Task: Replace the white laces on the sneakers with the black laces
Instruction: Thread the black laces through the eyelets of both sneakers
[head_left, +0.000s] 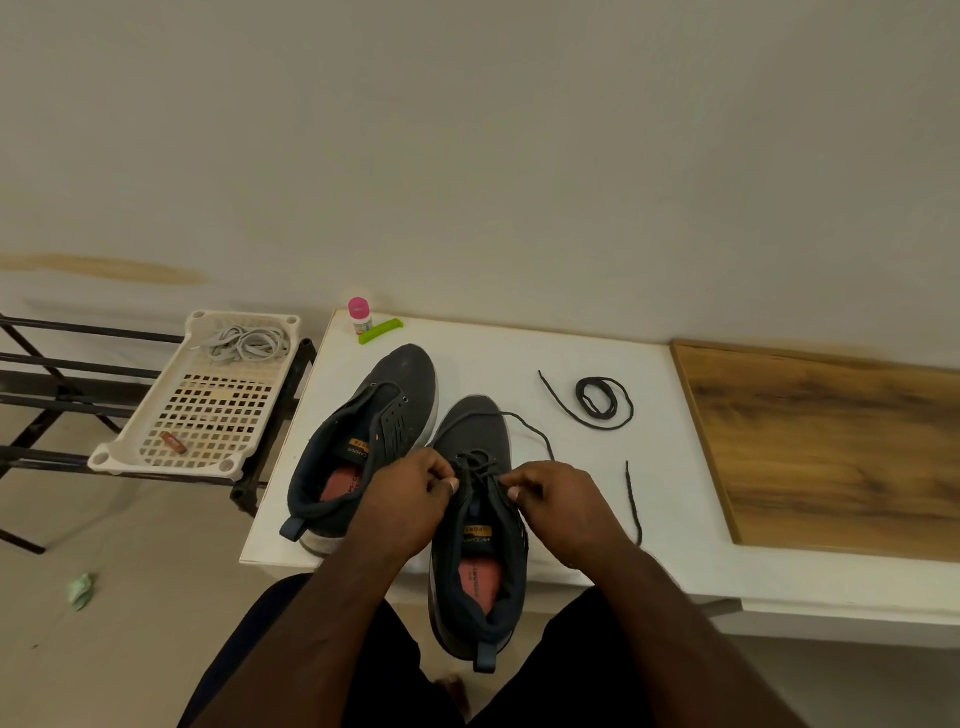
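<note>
Nearest the camera, a dark grey fabric sneaker with a red insole lies lengthwise on the white counter, its heel overhanging the front edge above the person's lap. Both hands work at its eyelets: the left hand pinches a strand of the thin black lace on one side, and the right hand pinches a strand on the other side, fingers curled, the hands close but apart. The black lace is threaded through the lower eyelets, and its loose ends trail over the counter to the right. Just to the left lies the second dark grey sneaker, unlaced, tongue open, toe pointing away. Farther right, a spare coiled black lace rests on the counter. At the counter's far edge stand a small pink-capped bottle and a green plastic clip. Off to the left, a white perforated plastic tray on a black rack holds the bundled white laces.
</note>
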